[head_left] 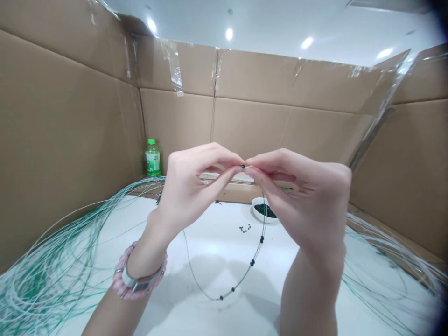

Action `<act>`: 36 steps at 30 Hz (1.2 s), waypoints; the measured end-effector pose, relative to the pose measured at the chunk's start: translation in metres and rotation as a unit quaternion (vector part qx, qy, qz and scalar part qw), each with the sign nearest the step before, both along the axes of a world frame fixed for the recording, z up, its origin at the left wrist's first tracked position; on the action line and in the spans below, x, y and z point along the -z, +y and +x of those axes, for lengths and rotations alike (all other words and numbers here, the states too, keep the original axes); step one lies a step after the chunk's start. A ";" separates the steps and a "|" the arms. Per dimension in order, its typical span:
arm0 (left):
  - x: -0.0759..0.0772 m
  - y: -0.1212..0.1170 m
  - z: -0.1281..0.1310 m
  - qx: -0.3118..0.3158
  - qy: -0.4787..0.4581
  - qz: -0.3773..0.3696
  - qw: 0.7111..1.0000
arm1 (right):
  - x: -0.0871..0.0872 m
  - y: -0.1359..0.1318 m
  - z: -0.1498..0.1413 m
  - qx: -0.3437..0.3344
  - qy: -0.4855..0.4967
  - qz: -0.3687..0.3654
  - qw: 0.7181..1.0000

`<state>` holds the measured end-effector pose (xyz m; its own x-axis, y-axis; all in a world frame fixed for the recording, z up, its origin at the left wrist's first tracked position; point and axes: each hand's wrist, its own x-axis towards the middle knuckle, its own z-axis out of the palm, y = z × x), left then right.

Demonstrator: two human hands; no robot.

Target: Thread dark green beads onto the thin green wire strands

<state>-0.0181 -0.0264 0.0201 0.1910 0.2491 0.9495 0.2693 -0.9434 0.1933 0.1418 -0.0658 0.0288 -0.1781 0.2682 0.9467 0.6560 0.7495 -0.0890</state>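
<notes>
My left hand (196,182) and my right hand (297,191) meet fingertip to fingertip above the white table. Between the left thumb and forefinger sits a small black bead (243,166). Just beside it my right fingertips pinch the end of a thin cord, mostly hidden by the fingers. A loop of thin greenish cord (196,279) hangs below both hands, with several black beads (252,262) spaced along its right and lower part. Both hands are closed in a pinch.
A white bowl (257,214) of dark beads stands behind my right wrist, with several loose beads (244,229) near it. Bundles of green and white cord (80,242) lie at left and right. A green bottle (152,158) stands by the cardboard wall (280,84).
</notes>
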 end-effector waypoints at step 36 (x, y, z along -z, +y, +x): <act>0.002 0.001 0.004 -0.015 0.002 0.000 1.000 | 0.001 0.005 0.001 -0.049 0.030 -0.025 0.998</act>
<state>-0.0146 -0.0254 0.0180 0.1872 0.2542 0.9489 0.2974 -0.9353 0.1919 0.1429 -0.0610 0.0274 -0.1502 0.2990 0.9423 0.5714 0.8041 -0.1640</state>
